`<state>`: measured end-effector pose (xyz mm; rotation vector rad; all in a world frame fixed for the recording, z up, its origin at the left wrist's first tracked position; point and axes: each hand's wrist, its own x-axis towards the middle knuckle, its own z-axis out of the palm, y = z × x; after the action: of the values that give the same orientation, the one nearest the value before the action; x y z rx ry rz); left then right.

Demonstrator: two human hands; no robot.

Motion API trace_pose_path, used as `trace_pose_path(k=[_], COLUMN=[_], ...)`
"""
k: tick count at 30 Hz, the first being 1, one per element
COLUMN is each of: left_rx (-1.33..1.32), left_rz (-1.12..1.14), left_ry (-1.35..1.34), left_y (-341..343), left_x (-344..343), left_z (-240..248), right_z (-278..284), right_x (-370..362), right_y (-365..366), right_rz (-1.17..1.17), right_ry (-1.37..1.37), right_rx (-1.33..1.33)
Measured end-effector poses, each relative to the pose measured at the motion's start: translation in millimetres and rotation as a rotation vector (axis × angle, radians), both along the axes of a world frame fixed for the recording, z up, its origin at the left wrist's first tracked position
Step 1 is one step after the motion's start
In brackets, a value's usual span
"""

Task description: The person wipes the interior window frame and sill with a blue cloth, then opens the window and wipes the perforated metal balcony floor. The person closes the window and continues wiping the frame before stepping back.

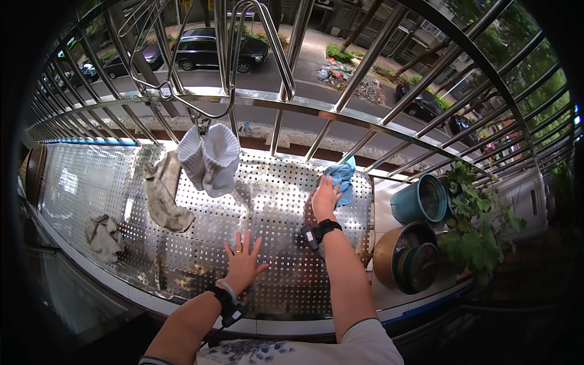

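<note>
Your L hand [243, 266] is open, fingers spread over the metal sheet [286, 277], tho can't tell if it's touching; your R hand [326, 198] lies on the blue cloth [345, 177] near the sheet's far R corner, by the railing [316, 111], grip unclear. Cloth looks light, soft & floppy, so prob. best held by its bunched middle w/ all 5 fingers. Whatever's under your R palm is hidden, & the cloth's far edge is hard to make out.

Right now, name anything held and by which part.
The right hand lies on the left part of the blue cloth; whether it grips or only presses is unclear. The left hand, spread open, holds nothing.
</note>
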<state>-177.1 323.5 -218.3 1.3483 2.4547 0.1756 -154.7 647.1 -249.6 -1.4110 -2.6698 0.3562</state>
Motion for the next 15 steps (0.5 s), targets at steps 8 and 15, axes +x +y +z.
trace_pose_path(k=[8,15], left_rx=[-0.028,0.000], left_rz=[-0.001,-0.001], left_ry=[0.018,0.022], left_y=[0,0], left_x=[0,0], left_z=[-1,-1], right_z=[18,25], right_x=[-20,61], right_y=[-48,58], right_rz=[0.568,0.105], right_ry=[0.221,0.119], right_rx=[-0.026,0.108])
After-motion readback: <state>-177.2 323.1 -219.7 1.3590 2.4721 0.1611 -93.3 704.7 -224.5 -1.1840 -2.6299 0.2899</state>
